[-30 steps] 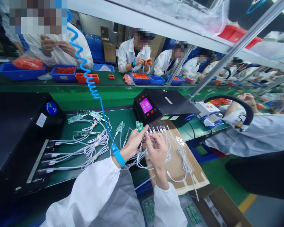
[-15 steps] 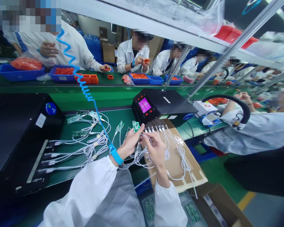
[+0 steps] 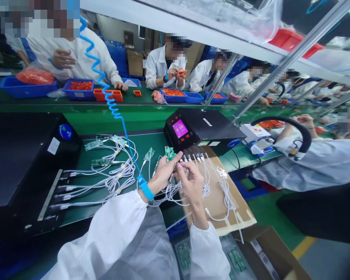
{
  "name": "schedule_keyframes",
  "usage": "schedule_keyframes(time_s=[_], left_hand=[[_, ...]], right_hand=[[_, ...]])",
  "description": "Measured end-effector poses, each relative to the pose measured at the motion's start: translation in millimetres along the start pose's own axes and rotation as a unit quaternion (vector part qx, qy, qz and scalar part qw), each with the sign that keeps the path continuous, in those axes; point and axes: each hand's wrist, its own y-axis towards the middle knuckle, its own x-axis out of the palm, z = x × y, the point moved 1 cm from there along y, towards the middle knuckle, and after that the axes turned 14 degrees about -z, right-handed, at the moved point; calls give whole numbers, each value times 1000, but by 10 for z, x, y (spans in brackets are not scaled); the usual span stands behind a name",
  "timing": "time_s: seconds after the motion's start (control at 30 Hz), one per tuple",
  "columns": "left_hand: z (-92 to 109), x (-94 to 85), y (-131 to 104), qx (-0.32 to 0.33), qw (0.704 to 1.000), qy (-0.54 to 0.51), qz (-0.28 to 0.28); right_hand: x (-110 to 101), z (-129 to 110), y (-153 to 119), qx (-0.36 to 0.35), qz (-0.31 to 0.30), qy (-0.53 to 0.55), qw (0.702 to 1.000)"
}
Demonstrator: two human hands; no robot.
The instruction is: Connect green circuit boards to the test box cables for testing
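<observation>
Close together in front of me, my two hands meet above a bundle of white cables (image 3: 170, 190). My left hand (image 3: 164, 171), with a blue wrist strap (image 3: 146, 188), is closed around a thin circuit board seen nearly edge-on. A green circuit board (image 3: 169, 153) shows just past its fingers; whether it is also held is unclear. The fingertips of my right hand (image 3: 193, 183) are pinched at the near end of the held board. What lies between them is hidden. Left of my hands, a small board (image 3: 149, 154) on a white cable rests on the green bench.
A black tester (image 3: 204, 126) with a lit screen stands ahead, cables plugged in along its front. Another black box (image 3: 23, 163) is at left, wired to several boards (image 3: 102, 162). Cardboard (image 3: 221, 210) lies at right. A coiled blue cord (image 3: 111, 103) hangs to my strap. Co-workers sit opposite.
My view has shifted slightly. My hands stay together at the board, with only small finger movement. Across the bench, a co-worker's hand has moved slightly left, away from a small orange part.
</observation>
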Motion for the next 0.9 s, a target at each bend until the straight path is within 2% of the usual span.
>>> schedule_keyframes(time_s=[0.2, 0.4, 0.57, 0.7, 0.9], left_hand=[[-22, 2, -4, 1, 999, 20, 39], [-73, -125, 91, 0, 999, 26, 47], [130, -266, 125, 19, 993, -49, 102], [322, -390, 82, 40, 984, -94, 147], [338, -474, 6, 14, 986, -98, 138]], right_hand=[[-7, -4, 5, -10, -4, -27, 1000], [-45, -55, 76, -16, -19, -74, 997], [-154, 37, 166, 23, -21, -113, 993], [-179, 244, 222, 74, -61, -143, 985], [-67, 407, 324, 119, -86, -203, 968]])
